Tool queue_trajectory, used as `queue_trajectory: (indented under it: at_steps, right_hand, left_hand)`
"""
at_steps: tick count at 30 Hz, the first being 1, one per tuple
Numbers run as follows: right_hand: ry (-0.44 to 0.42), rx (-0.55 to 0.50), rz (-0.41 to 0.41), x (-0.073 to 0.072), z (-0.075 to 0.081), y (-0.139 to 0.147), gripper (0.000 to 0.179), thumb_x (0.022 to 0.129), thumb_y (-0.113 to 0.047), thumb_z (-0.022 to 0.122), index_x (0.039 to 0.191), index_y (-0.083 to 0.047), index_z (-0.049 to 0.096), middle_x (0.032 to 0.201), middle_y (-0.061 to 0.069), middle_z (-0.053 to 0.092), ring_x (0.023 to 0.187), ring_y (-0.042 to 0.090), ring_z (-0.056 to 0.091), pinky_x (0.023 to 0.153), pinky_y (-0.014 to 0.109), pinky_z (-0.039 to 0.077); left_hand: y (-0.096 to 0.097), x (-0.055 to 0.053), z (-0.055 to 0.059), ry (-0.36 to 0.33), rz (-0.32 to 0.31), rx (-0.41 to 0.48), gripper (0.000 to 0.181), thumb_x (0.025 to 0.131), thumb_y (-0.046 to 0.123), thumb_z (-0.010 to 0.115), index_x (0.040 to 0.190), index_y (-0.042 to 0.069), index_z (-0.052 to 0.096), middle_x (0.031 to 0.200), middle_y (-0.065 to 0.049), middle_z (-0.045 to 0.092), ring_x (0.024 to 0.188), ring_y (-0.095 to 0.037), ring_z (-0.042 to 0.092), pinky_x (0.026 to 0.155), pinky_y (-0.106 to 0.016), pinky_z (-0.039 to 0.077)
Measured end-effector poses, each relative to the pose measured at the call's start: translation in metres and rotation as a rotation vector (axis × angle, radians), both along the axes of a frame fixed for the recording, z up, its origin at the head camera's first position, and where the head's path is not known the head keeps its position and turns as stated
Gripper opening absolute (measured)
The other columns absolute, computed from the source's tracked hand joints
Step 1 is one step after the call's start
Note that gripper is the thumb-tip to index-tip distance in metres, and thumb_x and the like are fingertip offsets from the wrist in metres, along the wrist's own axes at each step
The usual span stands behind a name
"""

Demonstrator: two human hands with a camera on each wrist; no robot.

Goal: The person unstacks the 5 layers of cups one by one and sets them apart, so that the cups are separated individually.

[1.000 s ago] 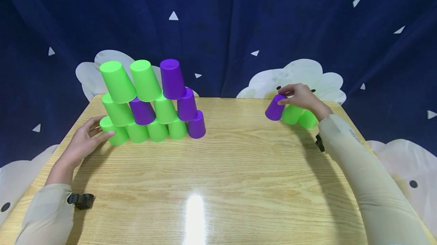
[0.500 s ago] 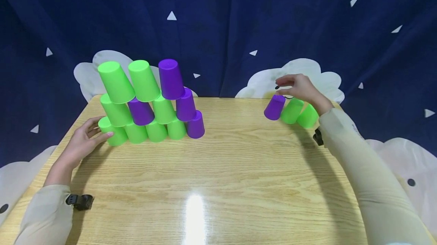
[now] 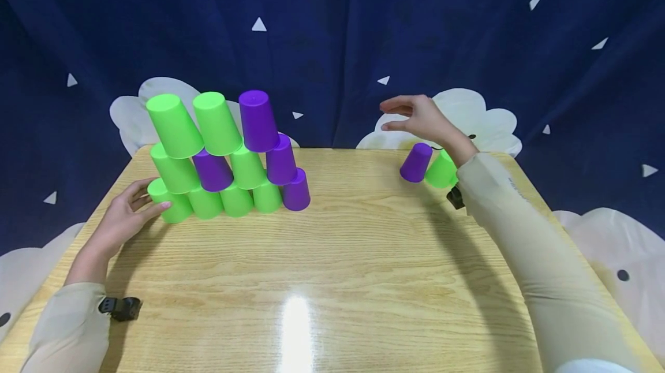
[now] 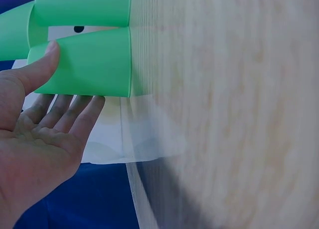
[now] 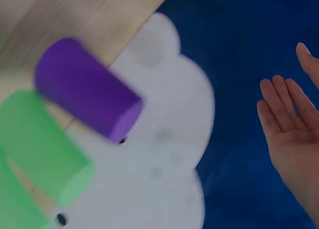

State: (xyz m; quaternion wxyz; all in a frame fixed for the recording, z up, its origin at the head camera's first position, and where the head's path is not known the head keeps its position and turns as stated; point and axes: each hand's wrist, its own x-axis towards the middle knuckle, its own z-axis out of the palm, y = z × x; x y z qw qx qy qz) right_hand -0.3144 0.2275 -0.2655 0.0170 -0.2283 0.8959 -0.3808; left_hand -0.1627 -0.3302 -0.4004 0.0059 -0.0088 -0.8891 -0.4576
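Observation:
On the left of the table stands a wall of upside-down cups, green and purple, in three tiers. My left hand [image 3: 126,215] holds the green cup [image 3: 175,206] at the left end of the bottom tier. In the left wrist view the thumb lies on that green cup [image 4: 89,64] and the fingers reach behind it. My right hand [image 3: 418,116] is raised at the back right, fingers apart and holding nothing. Below it stand a purple cup [image 3: 415,163] and a green cup [image 3: 440,171]. Another green cup [image 5: 17,199], mostly behind my sleeve in the head view, shows in the right wrist view.
The top tier has two green cups and a purple cup [image 3: 258,122]. A wooden table [image 3: 332,246] carries everything. Behind it hangs a dark blue curtain [image 3: 312,44] with white triangles and cloud shapes.
My right hand has let go of the purple cup on the right and moved up and to the left, away from it. My left hand stays at the same green cup.

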Motion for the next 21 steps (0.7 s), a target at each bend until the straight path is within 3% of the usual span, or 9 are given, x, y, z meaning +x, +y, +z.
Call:
queue_trajectory:
  at_steps: [2, 9, 15, 21]
  right_hand:
    - [0.005, -0.015, 0.022, 0.001, 0.005, -0.013, 0.051, 0.085, -0.012, 0.079, 0.13, 0.003, 0.06, 0.131, 0.018, 0.06, 0.121, 0.029, 0.057, 0.104, 0.04, 0.044]
    - [0.022, -0.073, 0.121, 0.001, 0.024, -0.064, 0.051, 0.084, -0.012, 0.079, 0.13, 0.0, 0.061, 0.131, 0.015, 0.06, 0.123, 0.027, 0.057, 0.104, 0.039, 0.044]
    - [0.02, -0.187, 0.224, 0.004, 0.042, -0.107, 0.05, 0.084, -0.013, 0.079, 0.129, -0.001, 0.062, 0.13, 0.011, 0.062, 0.12, 0.02, 0.058, 0.103, 0.031, 0.044]
    - [0.024, -0.252, 0.315, 0.013, 0.062, -0.149, 0.048, 0.084, -0.008, 0.078, 0.129, 0.001, 0.061, 0.129, 0.01, 0.062, 0.118, 0.015, 0.059, 0.1, 0.025, 0.045]
  left_hand:
    - [0.0, 0.0, 0.0, 0.001, -0.003, 0.003, 0.074, 0.098, 0.031, 0.063, 0.155, 0.005, 0.023, 0.146, -0.024, 0.035, 0.135, -0.046, 0.035, 0.091, -0.009, 0.041]
    - [-0.002, -0.002, -0.002, 0.004, 0.0, 0.003, 0.073, 0.098, 0.028, 0.063, 0.154, 0.005, 0.024, 0.143, -0.015, 0.039, 0.136, -0.041, 0.037, 0.083, -0.004, 0.04]
    - [-0.004, -0.003, -0.003, 0.009, 0.002, -0.017, 0.073, 0.098, 0.027, 0.062, 0.153, 0.0, 0.022, 0.144, -0.024, 0.036, 0.134, -0.044, 0.038, 0.082, -0.002, 0.039]
    - [-0.005, -0.001, -0.002, 0.007, 0.006, -0.011, 0.074, 0.098, 0.03, 0.063, 0.154, 0.003, 0.023, 0.144, -0.024, 0.036, 0.134, -0.042, 0.039, 0.082, -0.002, 0.039]
